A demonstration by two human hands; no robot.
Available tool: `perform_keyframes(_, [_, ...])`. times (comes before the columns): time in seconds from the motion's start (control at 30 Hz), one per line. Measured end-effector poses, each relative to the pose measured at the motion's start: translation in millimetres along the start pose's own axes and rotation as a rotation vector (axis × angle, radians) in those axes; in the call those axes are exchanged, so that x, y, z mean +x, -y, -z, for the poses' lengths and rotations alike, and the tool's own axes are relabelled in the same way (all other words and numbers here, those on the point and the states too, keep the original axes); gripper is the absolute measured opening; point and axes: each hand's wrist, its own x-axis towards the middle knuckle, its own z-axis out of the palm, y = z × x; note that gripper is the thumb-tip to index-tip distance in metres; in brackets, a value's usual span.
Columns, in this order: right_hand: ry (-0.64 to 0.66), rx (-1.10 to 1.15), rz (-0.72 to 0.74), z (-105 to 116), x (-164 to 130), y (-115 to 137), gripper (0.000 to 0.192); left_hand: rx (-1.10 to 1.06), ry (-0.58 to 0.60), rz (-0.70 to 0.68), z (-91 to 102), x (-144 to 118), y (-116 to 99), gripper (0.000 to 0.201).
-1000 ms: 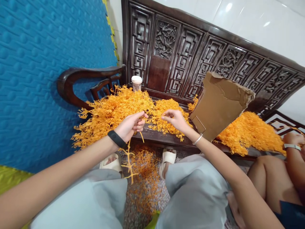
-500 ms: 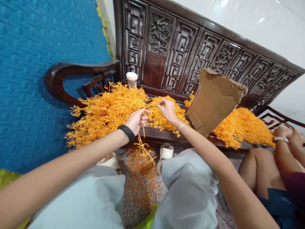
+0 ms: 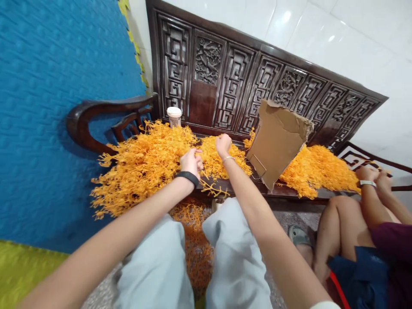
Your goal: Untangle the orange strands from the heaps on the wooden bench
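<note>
Two bare hands work above a dark wooden table (image 3: 325, 195) with a carved back (image 3: 202, 103). The left hand (image 3: 192, 162), black band at its wrist, has its fingers curled together on an orange branching strand (image 3: 213, 188). The strand's free end hangs out below that hand toward the right forearm, at the front edge of the table. The right hand (image 3: 223, 145), thin bracelet at its wrist, is poised above the middle orange heap (image 3: 207, 159), apart from the left; its fingers face away, so whether they grip anything cannot be told.

A larger orange heap (image 3: 144, 165) lies to the left, with a white-lidded cup (image 3: 174, 116) behind it. A sheet of cardboard (image 3: 278, 143) leans, tilted, between the middle heap and the right-hand heap (image 3: 322, 169). Loose orange pieces (image 3: 197, 253) lie on the floor. At far right, a co-worker's hands (image 3: 369, 173) are close together; their contents are too small to determine.
</note>
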Motion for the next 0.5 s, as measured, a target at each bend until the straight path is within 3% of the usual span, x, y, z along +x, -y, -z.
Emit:
perform_keyframes(0.07, [-0.055, 0.132, -0.102, -7, 0, -32, 0.02, 0.044, 0.102, -0.03, -1.8, -12, 2, 0.021])
perform_keyframes(0.23, [-0.075, 0.307, -0.079, -13, 6, -90, 0.024, 0.254, 0.42, -0.08, 6.1, -22, 4, 0.026])
perform_keyframes(0.33, [-0.021, 0.392, -0.025, -3, 22, -97, 0.025, 0.338, 0.518, -0.075, 16.6, -19, -1, 0.036])
perform_keyframes(0.5, [0.204, 0.599, 0.003, 10, 24, -84, 0.047, 0.39, 0.515, -0.132, 32.0, -15, -18, 0.04])
